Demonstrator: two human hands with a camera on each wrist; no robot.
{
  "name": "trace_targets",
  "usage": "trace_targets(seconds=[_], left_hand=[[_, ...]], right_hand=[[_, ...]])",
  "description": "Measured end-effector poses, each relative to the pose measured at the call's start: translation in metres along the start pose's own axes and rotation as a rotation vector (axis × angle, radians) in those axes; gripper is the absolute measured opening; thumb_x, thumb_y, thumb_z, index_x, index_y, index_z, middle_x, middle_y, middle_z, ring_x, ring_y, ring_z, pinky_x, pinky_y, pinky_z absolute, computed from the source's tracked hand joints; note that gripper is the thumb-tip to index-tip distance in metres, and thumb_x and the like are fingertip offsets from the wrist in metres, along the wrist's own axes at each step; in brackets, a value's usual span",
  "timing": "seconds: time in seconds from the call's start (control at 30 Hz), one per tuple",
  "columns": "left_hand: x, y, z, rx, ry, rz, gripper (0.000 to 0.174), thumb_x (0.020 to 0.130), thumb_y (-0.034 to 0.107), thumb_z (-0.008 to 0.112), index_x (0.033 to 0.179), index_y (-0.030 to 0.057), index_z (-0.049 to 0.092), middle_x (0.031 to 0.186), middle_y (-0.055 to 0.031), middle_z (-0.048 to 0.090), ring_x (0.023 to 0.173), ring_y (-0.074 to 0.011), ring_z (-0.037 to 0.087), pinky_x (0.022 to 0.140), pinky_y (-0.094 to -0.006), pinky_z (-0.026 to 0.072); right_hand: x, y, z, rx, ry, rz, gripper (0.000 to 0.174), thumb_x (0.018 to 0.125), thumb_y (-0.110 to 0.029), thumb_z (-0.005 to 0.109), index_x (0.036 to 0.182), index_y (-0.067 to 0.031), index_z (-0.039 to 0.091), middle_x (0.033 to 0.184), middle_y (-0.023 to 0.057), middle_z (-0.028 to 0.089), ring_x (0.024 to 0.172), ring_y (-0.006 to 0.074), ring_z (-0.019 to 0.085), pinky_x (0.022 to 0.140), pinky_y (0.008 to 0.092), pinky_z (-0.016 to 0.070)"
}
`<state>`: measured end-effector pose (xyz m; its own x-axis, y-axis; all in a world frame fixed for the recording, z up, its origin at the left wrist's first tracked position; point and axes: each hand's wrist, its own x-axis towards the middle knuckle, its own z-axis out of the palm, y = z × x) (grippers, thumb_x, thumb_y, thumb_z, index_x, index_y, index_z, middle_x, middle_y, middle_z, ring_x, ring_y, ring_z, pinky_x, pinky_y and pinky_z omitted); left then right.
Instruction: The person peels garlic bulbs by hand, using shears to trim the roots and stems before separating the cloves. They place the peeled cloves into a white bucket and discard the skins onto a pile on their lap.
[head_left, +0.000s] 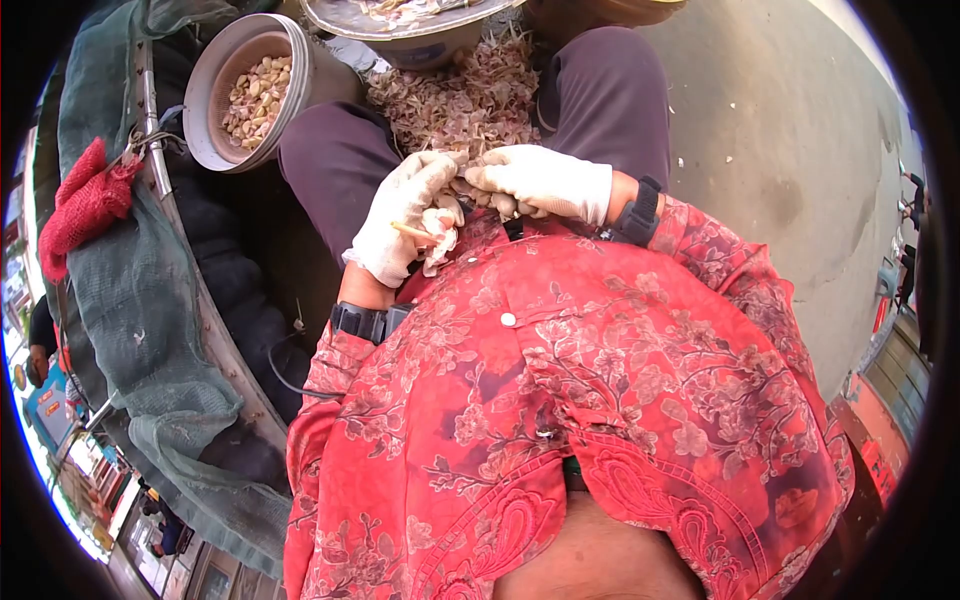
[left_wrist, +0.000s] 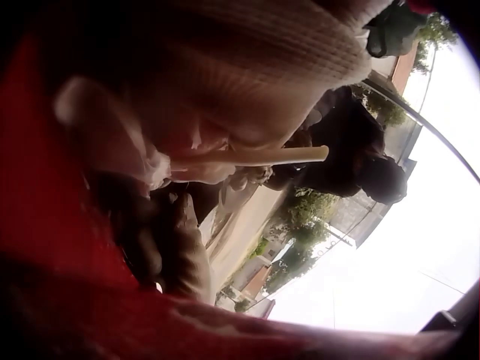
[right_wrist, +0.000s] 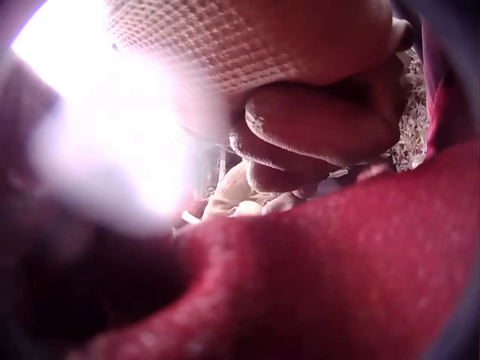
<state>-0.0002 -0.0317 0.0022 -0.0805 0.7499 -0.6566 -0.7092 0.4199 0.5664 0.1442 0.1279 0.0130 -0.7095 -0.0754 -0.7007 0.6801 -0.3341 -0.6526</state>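
Observation:
My left hand [head_left: 405, 215], in a whitish work glove, grips a garlic bulb [head_left: 440, 222] with loose papery skin against its palm. A cut, pale garlic stalk [left_wrist: 255, 156] sticks out from under the fingers in the left wrist view. Fingertip to fingertip with it in front of the belly, my gloved right hand [head_left: 550, 182] has its fingers curled and pinches at garlic between the two hands. Those bent fingers [right_wrist: 322, 124] fill the upper part of the right wrist view and hide most of what they pinch.
Left of the knees stands a bucket [head_left: 200, 110] with peeled garlic cloves [head_left: 260, 100]. A heap of garlic skins [head_left: 460, 100] lies between the legs, below a wide basin [head_left: 400, 25]. Green netting [head_left: 140, 300] over a metal rail and a red mesh bag [head_left: 85, 215] are at the left.

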Motion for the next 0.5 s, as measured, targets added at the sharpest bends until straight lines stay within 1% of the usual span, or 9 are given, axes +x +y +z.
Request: trace_targets(seconds=[0.07,0.17,0.2,0.27,0.3,0.33,0.4,0.43,0.5], left_hand=[[0.007,-0.003,-0.005,0.021,0.032,0.007,0.033,0.096,0.031,0.057,0.117,0.0063,0.053,0.071,-0.0084,0.058,0.044,-0.0134,0.051,0.037,-0.0246,0.0393],[0.010,-0.002,-0.003,-0.080,0.045,0.040,0.033,0.097,0.032,0.057,0.115,0.0050,0.055,0.078,-0.0087,0.060,0.049,-0.0145,0.054,0.042,-0.0259,0.0436],[0.010,0.000,-0.002,-0.110,0.074,0.033,0.033,0.097,0.032,0.056,0.115,0.0047,0.055,0.079,-0.0083,0.060,0.050,-0.0149,0.055,0.043,-0.0264,0.0449],[0.011,-0.003,-0.004,-0.118,0.083,0.024,0.033,0.097,0.032,0.056,0.114,0.0046,0.055,0.080,-0.0082,0.060,0.051,-0.0148,0.055,0.043,-0.0266,0.0452],[0.012,-0.002,-0.005,-0.127,0.092,0.017,0.032,0.097,0.032,0.056,0.114,0.0045,0.055,0.082,-0.0081,0.060,0.052,-0.0147,0.054,0.043,-0.0269,0.0456],[0.011,-0.002,-0.006,-0.127,0.093,0.018,0.032,0.097,0.032,0.056,0.114,0.0045,0.055,0.082,-0.0081,0.060,0.052,-0.0147,0.054,0.043,-0.0269,0.0456],[0.008,0.002,-0.005,-0.091,0.079,-0.082,0.038,0.098,0.035,0.054,0.115,0.0010,0.056,0.084,-0.0056,0.060,0.067,-0.0124,0.058,0.053,-0.0225,0.0474],[0.006,0.001,-0.001,-0.049,0.099,-0.044,0.036,0.098,0.035,0.054,0.113,0.0017,0.057,0.082,-0.0054,0.059,0.066,-0.0126,0.058,0.052,-0.0228,0.0471],[0.006,-0.003,0.007,0.015,0.114,0.002,0.027,0.098,0.030,0.056,0.106,0.0049,0.055,0.078,-0.0047,0.055,0.058,-0.0118,0.055,0.048,-0.0241,0.0452]], right_hand=[[0.000,0.001,0.001,-0.070,0.027,-0.012,0.033,0.098,-0.040,0.050,0.094,-0.0093,0.061,0.071,-0.0041,0.052,0.057,0.0056,0.044,0.049,0.0228,0.0358],[0.003,0.007,-0.005,-0.580,0.222,-0.107,0.041,0.096,-0.039,0.050,0.097,0.0007,0.061,0.084,0.0158,0.065,0.076,0.0286,0.063,0.069,0.0388,0.0474],[0.002,0.003,-0.009,-0.705,0.272,-0.104,0.044,0.095,-0.040,0.050,0.102,0.0032,0.059,0.094,0.0225,0.065,0.089,0.0369,0.063,0.079,0.0426,0.0473],[0.003,0.006,-0.017,-0.662,0.333,-0.140,0.043,0.096,-0.038,0.051,0.101,0.0027,0.061,0.093,0.0195,0.066,0.084,0.0304,0.064,0.075,0.0400,0.0484],[-0.002,-0.003,-0.011,-0.423,0.351,-0.068,0.041,0.095,-0.038,0.055,0.101,0.0026,0.061,0.089,0.0146,0.066,0.078,0.0213,0.063,0.070,0.0359,0.0487],[0.001,-0.001,-0.012,-0.424,0.350,-0.069,0.041,0.095,-0.038,0.055,0.101,0.0026,0.061,0.089,0.0146,0.066,0.078,0.0213,0.063,0.070,0.0359,0.0487],[0.014,0.011,-0.016,-0.296,0.410,-0.237,0.042,0.093,-0.038,0.060,0.101,0.0026,0.062,0.086,0.0102,0.065,0.075,0.0139,0.060,0.066,0.0324,0.0480],[0.032,0.029,-0.028,-0.178,0.354,-0.313,0.045,0.090,-0.040,0.063,0.104,0.0027,0.062,0.086,0.0095,0.065,0.075,0.0136,0.058,0.066,0.0314,0.0479],[0.029,0.013,-0.020,-0.196,0.362,-0.295,0.045,0.090,-0.039,0.064,0.105,0.0030,0.062,0.087,0.0100,0.065,0.076,0.0140,0.059,0.067,0.0314,0.0481]])
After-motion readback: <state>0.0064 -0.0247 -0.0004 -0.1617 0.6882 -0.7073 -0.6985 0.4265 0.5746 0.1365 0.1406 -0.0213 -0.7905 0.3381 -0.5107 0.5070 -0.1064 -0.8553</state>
